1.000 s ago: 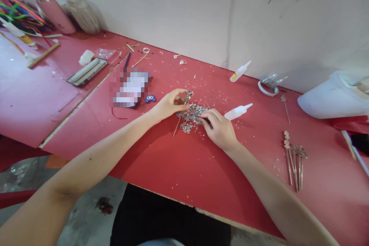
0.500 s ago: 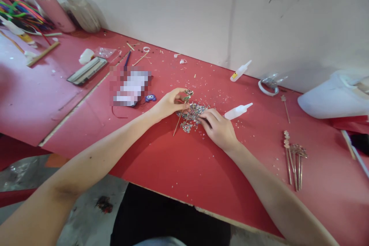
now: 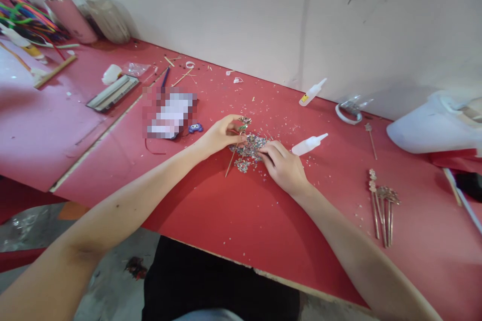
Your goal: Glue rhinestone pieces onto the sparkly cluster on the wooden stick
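My left hand [image 3: 224,133] pinches an ornate stick [image 3: 244,121]. I can't tell if my curled right hand [image 3: 286,164] grips anything; gems [image 3: 253,146] and a bottle [image 3: 307,146] crowd it.

Gem pile [image 3: 256,146] on the worktop [image 3: 226,215] before me, my left hand [image 3: 224,134] at its left side with a hairpin [image 3: 231,162] slanting across that edge, my right hand [image 3: 286,164] at its right. Just behind my right hand lies a dropper bottle [image 3: 307,146], another [image 3: 311,96] beyond it near the wall [image 3: 226,15]; well off to the right, a hairpin group [image 3: 384,205] with a bucket [image 3: 414,125] behind. Left of my left hand, a phone [image 3: 173,114]; far back left, a flask [image 3: 68,12] beside the wall.
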Available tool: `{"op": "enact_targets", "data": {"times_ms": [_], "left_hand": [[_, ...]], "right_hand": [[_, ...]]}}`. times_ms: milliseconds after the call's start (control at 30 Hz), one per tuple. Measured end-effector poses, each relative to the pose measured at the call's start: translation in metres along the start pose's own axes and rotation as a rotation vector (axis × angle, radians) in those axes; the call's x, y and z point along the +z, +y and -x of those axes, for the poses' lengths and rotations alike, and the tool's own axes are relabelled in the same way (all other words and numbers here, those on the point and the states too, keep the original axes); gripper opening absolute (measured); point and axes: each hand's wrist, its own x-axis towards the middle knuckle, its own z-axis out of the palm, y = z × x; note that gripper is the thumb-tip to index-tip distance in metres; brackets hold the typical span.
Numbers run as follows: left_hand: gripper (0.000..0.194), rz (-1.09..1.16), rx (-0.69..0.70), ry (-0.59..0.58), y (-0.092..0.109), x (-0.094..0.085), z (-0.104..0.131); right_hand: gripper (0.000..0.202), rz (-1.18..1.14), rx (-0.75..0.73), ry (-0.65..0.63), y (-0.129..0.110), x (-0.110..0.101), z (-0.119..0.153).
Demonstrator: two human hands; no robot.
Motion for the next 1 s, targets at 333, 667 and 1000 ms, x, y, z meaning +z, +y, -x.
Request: {"op": "enact_targets", "data": {"times_ms": [333,667,1000], "left_hand": [[0.047,-0.004,-0.019,0.008,0.005,0.002,0.001],[0.051,-0.048,-0.019,-0.003,0.009,0.004,0.005],[0.059,0.025,-0.058,-0.066,0.012,0.012,0.01]], "right_hand": [[0.01,-0.094,0.031,0.044,0.002,0.001,0.001],[0.007,-0.319,0.045,0.171,0.001,-0.005,0.001],[0.009,-0.317,0.006,0.204,0.0,-0.003,0.0]]}}
